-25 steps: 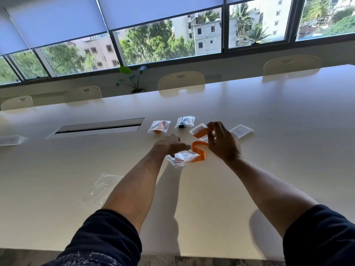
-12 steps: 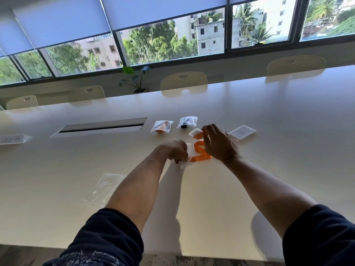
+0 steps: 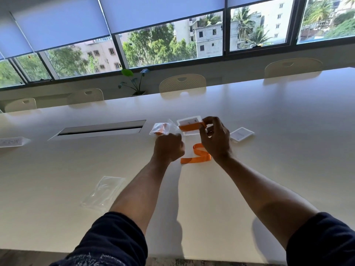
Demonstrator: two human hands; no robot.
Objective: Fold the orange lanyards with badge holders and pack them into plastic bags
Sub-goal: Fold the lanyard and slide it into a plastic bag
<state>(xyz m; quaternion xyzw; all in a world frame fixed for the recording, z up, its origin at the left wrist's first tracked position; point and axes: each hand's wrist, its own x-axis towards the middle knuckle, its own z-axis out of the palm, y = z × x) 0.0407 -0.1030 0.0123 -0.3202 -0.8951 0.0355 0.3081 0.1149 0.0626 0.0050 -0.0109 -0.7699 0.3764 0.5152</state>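
Two hands point(image 3: 215, 139) mid-table point(image 3: 288, 116), lanyard point(image 3: 196, 156) between.

A long, pale conference table point(image 3: 269, 131) fills the room's foreground, its smooth top catching soft daylight. A rectangular cable hatch point(image 3: 99, 129) is set flush into its left half. Cream perforated chairs point(image 3: 182, 83) stand tucked along the far edge. Behind them runs a low ledge under a wide band of dark-framed windows point(image 3: 172, 48), with pale blue roller blinds point(image 3: 57, 24) drawn partway down. A small potted plant point(image 3: 134, 81) sits on the ledge. Outside, sunlit trees and concrete apartment blocks show.
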